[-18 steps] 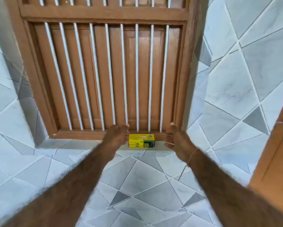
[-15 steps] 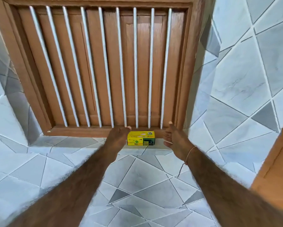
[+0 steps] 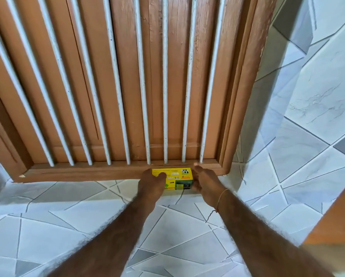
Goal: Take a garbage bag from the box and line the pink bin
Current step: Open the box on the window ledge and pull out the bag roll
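Observation:
A small yellow and green garbage bag box lies on the tiled ledge against the foot of the wooden window frame. My left hand covers the box's left end, with the thumb on its top. My right hand presses against the box's right end, fingers curled around it. Both hands grip the box between them. The pink bin is not in view.
A brown wooden window frame with white vertical bars rises right behind the box. Grey and white tiles cover the ledge and the wall at right. An orange-brown wooden edge juts in at lower right.
Both hands have closed in from either side of the box and now hold it. The camera has come closer and tilted down.

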